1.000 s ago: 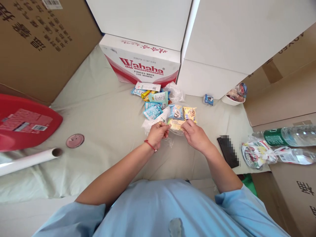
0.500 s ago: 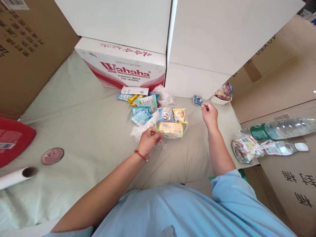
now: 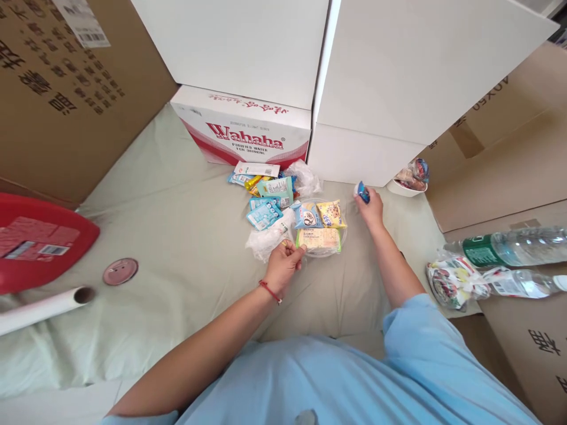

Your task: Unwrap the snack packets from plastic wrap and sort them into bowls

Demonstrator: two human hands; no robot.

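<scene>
The right hand of a person in a blue top is clamped between thumb and fingers on a small blue packet, just in front of the white boxes and to the right of a clear round dish. The left hand, thumb and fingers drawn together, is at the dish's near left edge; whether it pinches the rim or the corner of the soda biscuit packet cannot be made out. In the dish, the biscuit packet lies nearest the person, with a blue-and-white packet and a yellow packet side by side behind it. Good handling here would mean a light grip near the blue packet's edge, enough to hold without crushing what is inside, while the left hand steadies the dish without tipping it or pushing the three packets out of line. Left of the dish, loose blue sachets and crumpled plastic lie close by, so a sideways nudge could disturb them. Beyond stands a Wahaha carton; past the right hand, a white tub holds wrapped items, near the boxes.
</scene>
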